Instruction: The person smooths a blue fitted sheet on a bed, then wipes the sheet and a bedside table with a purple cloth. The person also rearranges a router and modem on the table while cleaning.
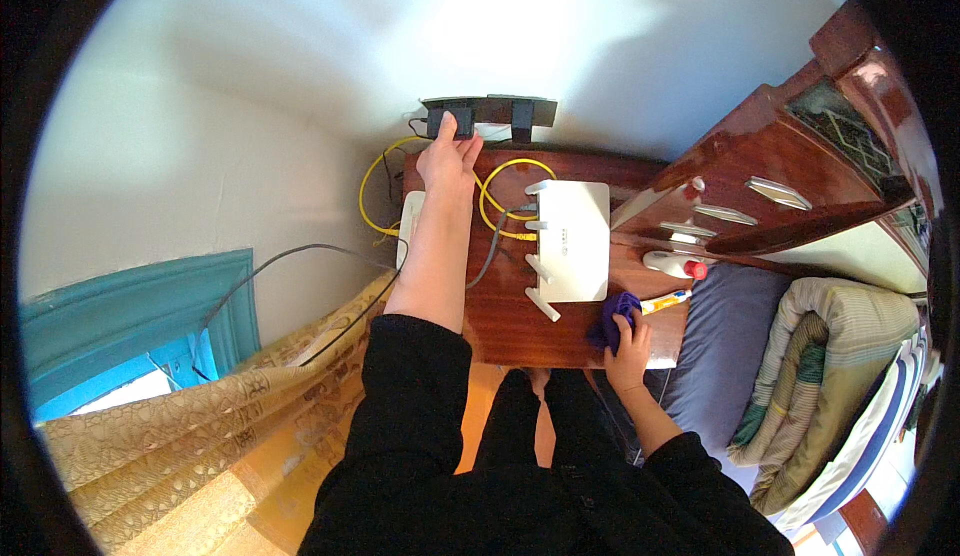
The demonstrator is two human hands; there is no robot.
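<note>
My left hand (pixel 448 152) reaches to the wall, its thumb and fingers around a black power adapter (pixel 444 122) at the left end of a dark power strip (pixel 495 110). Another black adapter (pixel 523 121) sits at the strip's right part. With my right hand (pixel 628 355) I hold a bunched purple cloth (pixel 619 320) on the reddish-brown wooden table (pixel 517 338). Left of and above that cloth lies a white router (pixel 581 241) with several antennas. A yellow network cable (pixel 484 203) loops from it. My left forearm partly hides a second white device (pixel 410 218).
A white bottle with a red cap (pixel 675 264) and a tube (pixel 666 302) lie at the table's right side. Beyond are a glossy wooden headboard (pixel 750 173) and a bed with folded bedding (pixel 847 331). A patterned curtain (pixel 247 398) and a black cable (pixel 300 247) are at left.
</note>
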